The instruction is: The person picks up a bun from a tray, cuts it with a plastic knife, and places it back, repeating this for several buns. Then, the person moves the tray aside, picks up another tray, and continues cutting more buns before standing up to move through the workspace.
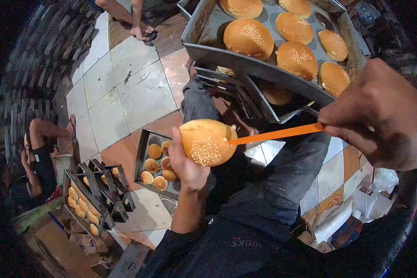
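Note:
My left hand is closed around a golden sesame bun, thumb along its left side, in the middle of the view. Between the fingers and thumb of my right hand is a thin flat orange stick. Its far end meets the bun's right side, where a bit of pale filling or crumb shows. Above my hands, a deep metal tray carries several more sesame buns.
Beneath that tray are further stacked metal trays. On the tiled floor lies a tray of small round buns. Farther left stand bun-filled trays. One person sits at left; another person's hand shows at top. Plastic bags lie at right.

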Action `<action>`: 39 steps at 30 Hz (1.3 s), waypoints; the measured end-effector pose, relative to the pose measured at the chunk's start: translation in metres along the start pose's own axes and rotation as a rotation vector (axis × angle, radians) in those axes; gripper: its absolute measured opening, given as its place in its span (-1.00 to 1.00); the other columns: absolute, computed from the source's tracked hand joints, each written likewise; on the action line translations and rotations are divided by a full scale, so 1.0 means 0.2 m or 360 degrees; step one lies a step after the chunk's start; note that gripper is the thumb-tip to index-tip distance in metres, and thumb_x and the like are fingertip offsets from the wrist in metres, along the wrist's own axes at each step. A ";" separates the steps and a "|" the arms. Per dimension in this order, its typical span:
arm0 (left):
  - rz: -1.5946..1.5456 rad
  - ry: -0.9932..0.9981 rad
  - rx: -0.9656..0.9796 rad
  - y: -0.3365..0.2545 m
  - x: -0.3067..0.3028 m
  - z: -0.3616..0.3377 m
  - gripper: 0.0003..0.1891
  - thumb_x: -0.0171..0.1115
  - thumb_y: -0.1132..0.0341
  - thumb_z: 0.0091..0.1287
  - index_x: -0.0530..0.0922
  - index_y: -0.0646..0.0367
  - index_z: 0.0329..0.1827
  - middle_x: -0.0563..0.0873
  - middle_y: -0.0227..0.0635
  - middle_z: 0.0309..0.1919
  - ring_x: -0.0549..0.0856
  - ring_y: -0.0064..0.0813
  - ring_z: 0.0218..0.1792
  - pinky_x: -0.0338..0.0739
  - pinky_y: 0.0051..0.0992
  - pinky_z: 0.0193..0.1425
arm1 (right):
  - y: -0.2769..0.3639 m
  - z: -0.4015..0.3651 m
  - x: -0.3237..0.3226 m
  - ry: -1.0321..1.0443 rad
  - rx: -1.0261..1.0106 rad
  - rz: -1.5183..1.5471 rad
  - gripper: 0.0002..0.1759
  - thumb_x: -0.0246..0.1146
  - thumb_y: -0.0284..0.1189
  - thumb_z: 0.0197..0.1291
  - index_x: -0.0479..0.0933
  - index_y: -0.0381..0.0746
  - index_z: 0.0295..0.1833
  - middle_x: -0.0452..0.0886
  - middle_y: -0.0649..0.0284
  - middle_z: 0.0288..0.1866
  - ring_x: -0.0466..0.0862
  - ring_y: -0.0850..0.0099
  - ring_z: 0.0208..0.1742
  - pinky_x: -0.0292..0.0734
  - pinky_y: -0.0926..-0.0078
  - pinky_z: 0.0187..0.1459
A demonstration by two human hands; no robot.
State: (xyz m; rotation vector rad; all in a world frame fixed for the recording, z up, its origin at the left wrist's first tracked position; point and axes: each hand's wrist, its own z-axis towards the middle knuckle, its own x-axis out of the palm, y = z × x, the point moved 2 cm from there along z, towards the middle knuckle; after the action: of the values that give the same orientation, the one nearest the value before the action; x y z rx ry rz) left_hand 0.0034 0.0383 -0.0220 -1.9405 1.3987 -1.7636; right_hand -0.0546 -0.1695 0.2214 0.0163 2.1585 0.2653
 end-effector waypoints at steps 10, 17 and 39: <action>-0.0321 -0.0214 -0.0017 -0.04 0.03 0.03 -0.60 -0.14 0.01 0.45 0.45 0.15 0.04 0.61 -0.28 -0.07 0.63 -0.35 -0.02 0.53 -0.29 0.12 | 0.03 -0.04 0.08 -0.0285 0.0103 0.0168 -0.95 0.20 -0.60 0.05 0.53 -0.33 -0.44 0.50 0.04 -0.59 0.64 0.23 -0.46 0.40 0.24 -0.43; -0.0448 -0.0225 0.0068 -0.06 0.02 0.09 -0.53 -0.18 -0.02 0.46 0.46 0.21 0.06 0.64 -0.19 -0.08 0.65 -0.28 -0.06 0.55 -0.23 0.09 | 0.02 -0.07 0.10 -0.0258 0.0017 0.0428 -0.93 0.20 -0.57 0.05 0.52 -0.37 -0.38 0.46 0.01 -0.61 0.54 0.08 -0.53 0.39 0.24 -0.46; -0.0505 -0.0355 0.0286 -0.11 0.11 0.15 -0.60 -0.21 0.14 0.43 0.45 0.22 0.10 0.62 -0.19 -0.01 0.64 -0.23 -0.01 0.57 -0.23 0.08 | 0.08 0.02 0.52 -0.0983 -0.0126 0.0581 -0.89 0.21 -0.50 0.09 0.50 -0.31 -0.26 0.53 0.09 -0.52 0.61 0.13 -0.46 0.50 0.23 -0.43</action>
State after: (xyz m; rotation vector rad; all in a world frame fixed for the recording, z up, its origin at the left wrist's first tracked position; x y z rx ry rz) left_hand 0.0381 0.0218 -0.0006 -2.2694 0.8684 -1.6591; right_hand -0.1112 -0.1413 0.1369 0.3992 1.5175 0.4848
